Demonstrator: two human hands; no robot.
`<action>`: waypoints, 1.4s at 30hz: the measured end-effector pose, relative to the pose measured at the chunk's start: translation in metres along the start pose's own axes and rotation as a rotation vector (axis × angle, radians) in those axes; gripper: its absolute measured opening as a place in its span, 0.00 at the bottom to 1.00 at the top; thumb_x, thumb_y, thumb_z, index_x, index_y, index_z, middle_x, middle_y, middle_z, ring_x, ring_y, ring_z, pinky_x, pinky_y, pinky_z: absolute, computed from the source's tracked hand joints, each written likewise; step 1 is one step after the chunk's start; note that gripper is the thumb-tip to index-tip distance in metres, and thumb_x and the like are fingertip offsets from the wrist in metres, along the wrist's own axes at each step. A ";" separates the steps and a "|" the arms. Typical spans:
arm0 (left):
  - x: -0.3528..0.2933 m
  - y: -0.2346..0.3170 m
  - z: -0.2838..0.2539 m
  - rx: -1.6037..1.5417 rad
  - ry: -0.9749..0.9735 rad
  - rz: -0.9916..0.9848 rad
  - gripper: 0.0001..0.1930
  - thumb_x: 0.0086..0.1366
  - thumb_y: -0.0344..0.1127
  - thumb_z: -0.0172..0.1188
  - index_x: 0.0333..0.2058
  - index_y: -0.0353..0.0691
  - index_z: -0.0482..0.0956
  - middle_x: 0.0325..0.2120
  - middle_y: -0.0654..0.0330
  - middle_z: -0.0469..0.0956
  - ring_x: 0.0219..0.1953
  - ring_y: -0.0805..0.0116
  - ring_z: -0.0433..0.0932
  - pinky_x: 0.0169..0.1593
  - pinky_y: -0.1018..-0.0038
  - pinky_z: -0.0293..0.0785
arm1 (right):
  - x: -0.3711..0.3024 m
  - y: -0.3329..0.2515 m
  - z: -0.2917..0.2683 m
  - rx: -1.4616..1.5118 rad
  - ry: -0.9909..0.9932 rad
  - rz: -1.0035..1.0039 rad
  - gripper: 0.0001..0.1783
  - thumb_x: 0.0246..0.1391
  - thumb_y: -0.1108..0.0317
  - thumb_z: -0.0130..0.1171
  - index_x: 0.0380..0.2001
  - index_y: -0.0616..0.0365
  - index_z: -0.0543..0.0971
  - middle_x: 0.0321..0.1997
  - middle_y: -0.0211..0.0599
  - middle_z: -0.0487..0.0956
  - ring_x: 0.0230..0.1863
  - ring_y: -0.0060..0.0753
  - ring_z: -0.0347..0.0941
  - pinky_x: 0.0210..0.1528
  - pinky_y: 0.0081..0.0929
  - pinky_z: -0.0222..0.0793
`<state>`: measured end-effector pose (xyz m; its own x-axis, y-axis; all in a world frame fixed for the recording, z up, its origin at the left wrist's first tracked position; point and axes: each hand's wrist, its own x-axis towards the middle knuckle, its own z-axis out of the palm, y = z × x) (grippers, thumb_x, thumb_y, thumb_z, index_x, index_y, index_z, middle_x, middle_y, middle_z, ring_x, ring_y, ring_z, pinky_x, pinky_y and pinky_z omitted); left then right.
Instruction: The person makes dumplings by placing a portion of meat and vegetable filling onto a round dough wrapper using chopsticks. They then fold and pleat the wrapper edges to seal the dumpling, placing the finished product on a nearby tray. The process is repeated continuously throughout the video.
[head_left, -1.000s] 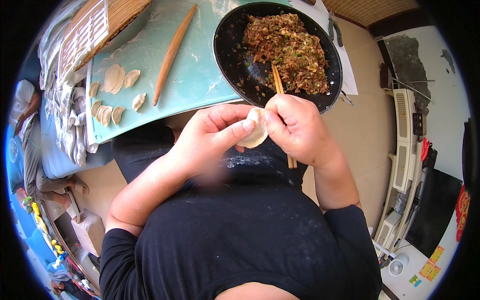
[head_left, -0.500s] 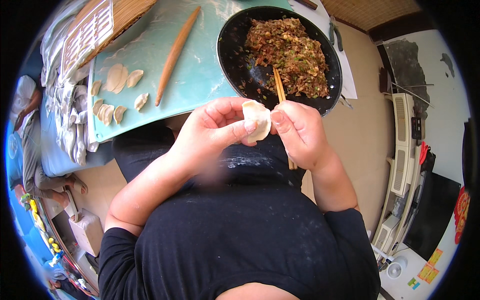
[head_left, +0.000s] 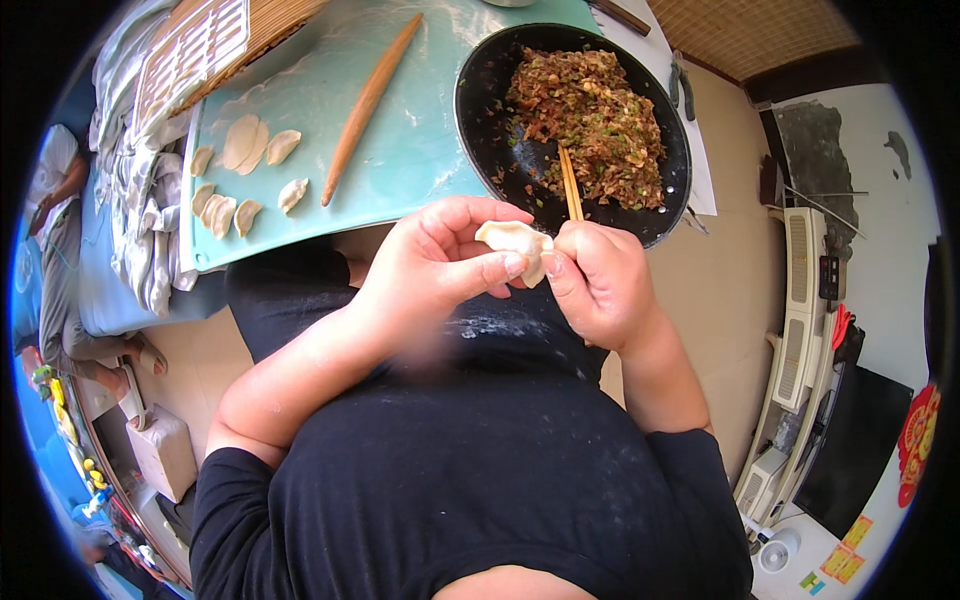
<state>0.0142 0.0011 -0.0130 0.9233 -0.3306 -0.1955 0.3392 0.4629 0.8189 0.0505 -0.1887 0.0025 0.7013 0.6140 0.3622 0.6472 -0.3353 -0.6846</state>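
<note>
Between my two hands, over my lap, is a folded dumpling (head_left: 517,240) of pale dough. My left hand (head_left: 445,250) grips its left side with thumb and fingers. My right hand (head_left: 605,275) pinches the right end of its edge between thumb and forefinger, and also keeps a pair of wooden chopsticks (head_left: 571,185) in its curled fingers. The chopsticks' tips reach over a black pan (head_left: 510,175) of minced filling (head_left: 595,120). To the left, several finished dumplings (head_left: 246,216) and some flat round wrappers (head_left: 242,145) lie on a green mat (head_left: 430,140).
A tapered wooden rolling pin (head_left: 370,110) lies on the mat left of the pan. At the far left are a woven tray (head_left: 270,40) with a white plastic rack (head_left: 190,60) and crumpled cloth (head_left: 150,230). Another person (head_left: 62,230) sits beyond the cloth.
The dumpling has turned from upright to lying more sideways, and my right fingers have shifted along its edge. The table and pan appear slightly further right in view.
</note>
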 end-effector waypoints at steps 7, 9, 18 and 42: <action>-0.005 -0.001 -0.001 0.083 -0.030 0.105 0.18 0.54 0.22 0.61 0.45 0.32 0.71 0.41 0.55 0.76 0.43 0.71 0.75 0.47 0.75 0.72 | 0.001 0.002 -0.001 0.020 0.026 -0.145 0.08 0.46 0.73 0.56 0.19 0.58 0.68 0.17 0.38 0.68 0.16 0.42 0.66 0.18 0.32 0.62; -0.006 -0.004 -0.001 0.083 -0.043 0.195 0.18 0.53 0.20 0.61 0.44 0.32 0.71 0.43 0.53 0.75 0.45 0.69 0.74 0.50 0.74 0.71 | -0.001 0.005 -0.004 -0.042 -0.018 -0.172 0.08 0.45 0.74 0.57 0.19 0.58 0.68 0.17 0.38 0.68 0.17 0.42 0.66 0.18 0.32 0.62; -0.010 -0.006 0.000 0.162 -0.065 0.267 0.18 0.54 0.18 0.58 0.46 0.30 0.70 0.45 0.52 0.74 0.48 0.69 0.73 0.52 0.74 0.69 | -0.001 0.005 0.002 -0.112 0.050 -0.285 0.08 0.44 0.72 0.59 0.21 0.59 0.69 0.18 0.37 0.69 0.17 0.41 0.66 0.18 0.32 0.61; 0.003 0.048 -0.258 1.122 0.976 0.309 0.17 0.54 0.35 0.62 0.42 0.36 0.75 0.37 0.58 0.78 0.37 0.69 0.77 0.39 0.76 0.72 | -0.054 0.050 -0.019 -0.007 0.164 0.226 0.09 0.55 0.70 0.52 0.25 0.64 0.73 0.18 0.32 0.68 0.19 0.22 0.62 0.22 0.18 0.56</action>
<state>0.0799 0.2345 -0.1132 0.8370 0.5251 0.1542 0.2233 -0.5850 0.7797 0.0512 -0.2522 -0.0393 0.8669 0.3991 0.2988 0.4704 -0.4562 -0.7554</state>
